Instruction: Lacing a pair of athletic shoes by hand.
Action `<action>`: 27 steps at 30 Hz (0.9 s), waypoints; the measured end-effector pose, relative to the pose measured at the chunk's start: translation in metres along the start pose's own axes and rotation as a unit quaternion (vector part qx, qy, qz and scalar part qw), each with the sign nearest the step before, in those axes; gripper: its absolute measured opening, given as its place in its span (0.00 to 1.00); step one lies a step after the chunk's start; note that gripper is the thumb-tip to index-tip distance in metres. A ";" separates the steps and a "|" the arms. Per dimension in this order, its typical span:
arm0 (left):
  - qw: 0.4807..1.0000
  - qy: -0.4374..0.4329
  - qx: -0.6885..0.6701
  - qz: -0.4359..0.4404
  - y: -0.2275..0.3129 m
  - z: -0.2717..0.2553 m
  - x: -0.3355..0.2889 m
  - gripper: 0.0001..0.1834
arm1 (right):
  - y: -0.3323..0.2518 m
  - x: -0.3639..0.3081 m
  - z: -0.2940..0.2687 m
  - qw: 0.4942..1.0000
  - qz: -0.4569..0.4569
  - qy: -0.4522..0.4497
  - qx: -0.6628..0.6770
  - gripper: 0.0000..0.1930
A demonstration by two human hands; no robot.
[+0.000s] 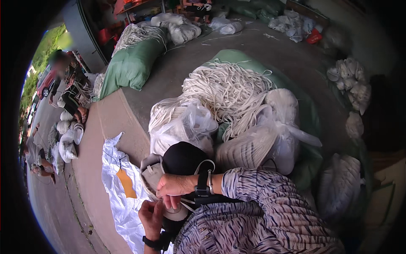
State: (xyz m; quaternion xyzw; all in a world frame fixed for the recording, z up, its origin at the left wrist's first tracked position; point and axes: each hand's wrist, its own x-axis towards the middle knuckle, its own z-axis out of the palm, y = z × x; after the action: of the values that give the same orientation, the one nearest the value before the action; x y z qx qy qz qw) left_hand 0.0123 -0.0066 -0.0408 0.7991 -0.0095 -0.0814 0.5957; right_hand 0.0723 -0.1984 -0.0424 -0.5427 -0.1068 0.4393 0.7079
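Note:
A grey padded piece (150, 171) with a black rounded part (184, 157) and a thin white cord (206, 163) rests in my lap. My right hand (175, 186), with a dark band and a metal bracelet on its wrist, reaches across from the right. Its fingers curl down over the lower edge of the grey piece. My left hand (151, 215), with a black wristband, comes up from below. Its fingertips meet the right hand's fingers at that same edge, beside a pale round part (176, 213). What the fingertips pinch is hidden.
Heaps of white cords (228, 89) lie on green sacks (131, 65), with clear plastic bags (186, 127) of cords right in front of me. A white sheet with an orange tag (126, 183) lies to my left. People (69, 84) sit at the far left by a red car (45, 82).

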 end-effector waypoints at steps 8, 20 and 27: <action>0.945 0.010 0.275 0.174 -0.001 -0.008 0.011 0.09 | -0.005 -0.002 0.027 0.981 -0.073 0.042 -0.177 0.13; 0.756 -0.225 0.580 0.204 0.076 -0.020 0.046 0.15 | 0.005 -0.003 0.031 0.844 -0.143 0.155 -0.493 0.08; 0.814 -0.105 0.464 0.332 0.048 -0.019 0.039 0.13 | -0.002 -0.004 0.021 0.820 -0.154 0.171 -0.523 0.07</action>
State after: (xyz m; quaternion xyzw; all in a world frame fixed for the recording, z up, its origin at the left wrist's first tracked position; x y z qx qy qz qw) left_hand 0.0575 -0.0070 0.0053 0.9153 -0.3738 0.0519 0.1405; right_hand 0.0575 -0.1872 -0.0315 -0.8745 -0.2797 0.1025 0.3828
